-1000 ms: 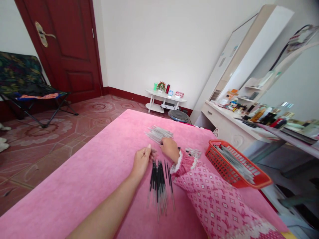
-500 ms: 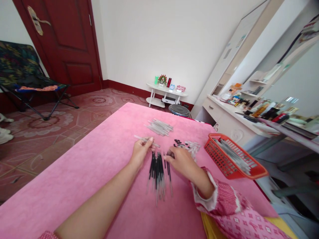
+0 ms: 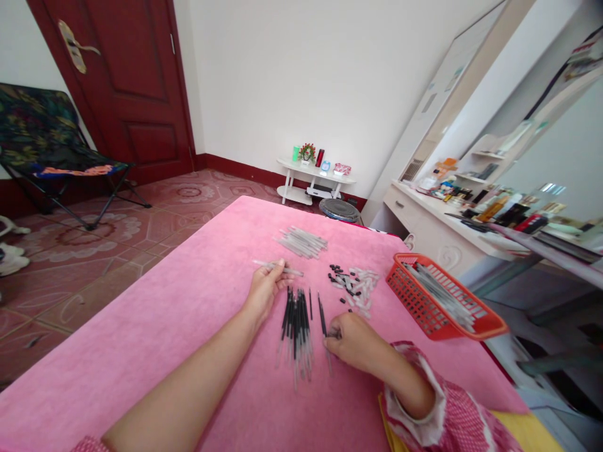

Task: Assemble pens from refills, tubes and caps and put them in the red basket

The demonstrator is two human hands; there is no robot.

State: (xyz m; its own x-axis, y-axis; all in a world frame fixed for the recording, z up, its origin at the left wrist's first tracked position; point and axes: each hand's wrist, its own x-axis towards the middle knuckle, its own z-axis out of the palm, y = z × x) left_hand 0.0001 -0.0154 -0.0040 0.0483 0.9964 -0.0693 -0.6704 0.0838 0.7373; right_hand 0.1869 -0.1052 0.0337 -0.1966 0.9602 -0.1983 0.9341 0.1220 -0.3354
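Observation:
Between thumb and fingers, my left hand (image 3: 264,290) grips a translucent white pen barrel (image 3: 294,272), held crosswise above the pink cloth. My right hand (image 3: 352,339) is closed at the side of a black pen refill (image 3: 322,312), pinching it along its lower part; the fingertips are partly hidden. A bundle of black-inked refills (image 3: 296,323) with clear ends lies between my hands. One short dark piece (image 3: 311,304) rests just beside the bundle. Farther back is a pile of pale pen barrels (image 3: 304,242). Small clear pieces (image 3: 367,280) and black pieces (image 3: 336,269) are scattered beyond my right hand.
An orange-red basket (image 3: 414,307) holding more pale sticks stands at the table's right edge. The pink cloth (image 3: 188,289) covers the table. A dressing table (image 3: 424,220) with bottles is at the right, and a folding chair (image 3: 47,144) is at the far left.
My right hand has moved toward me and slightly right, from the refills' upper ends to the lower part of one refill, which has shifted. My left hand keeps the barrel nearly still.

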